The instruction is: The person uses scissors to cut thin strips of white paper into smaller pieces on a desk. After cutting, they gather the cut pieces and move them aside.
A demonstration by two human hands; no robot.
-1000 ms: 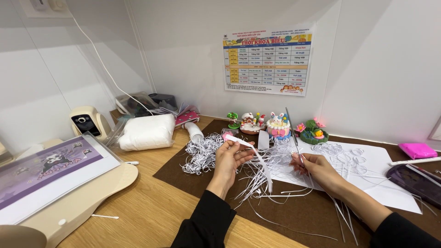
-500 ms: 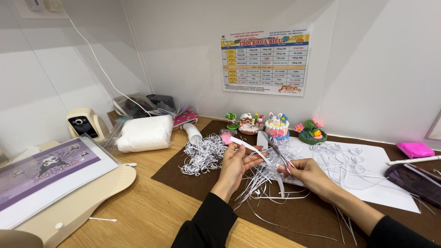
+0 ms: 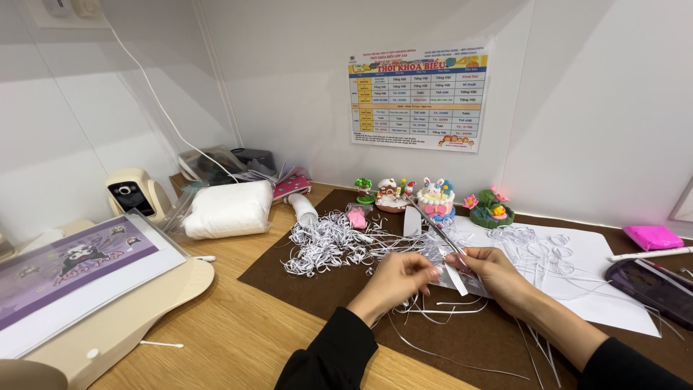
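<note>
Head view, looking down at both hands over a brown mat (image 3: 289,282) on a wooden desk (image 3: 216,339).

Left hand (image 3: 401,278): fingers curled in, thumb and forefinger pinched on the end of a white paper strip (image 3: 455,278). Right hand (image 3: 494,271): just beside the left, fingertips closed on the same strip from the other side. It also carries a thin metal tool (image 3: 437,231) that sticks up and away from the knuckles; could be a quilling needle or tweezers, too thin to tell. Hands are close together, nearly touching at the strip.

Just beyond the left hand: a heap of curled white paper strips (image 3: 328,242). Loose straight strips (image 3: 433,310) lie under and in front of both hands.

Under and beyond the right hand: a white sheet (image 3: 599,289) with coiled paper rings (image 3: 534,238) on it.

Further beyond both hands, by the wall: small clay figurines (image 3: 433,198).

Far beyond the right hand: a pink block (image 3: 653,237) and a dark phone-like slab (image 3: 653,285).

Well off beyond the left hand: a white padded bag (image 3: 227,209), a small beige device (image 3: 133,193), a purple picture in a clear sleeve (image 3: 68,263).

On the wall ahead: a printed timetable (image 3: 419,97).
</note>
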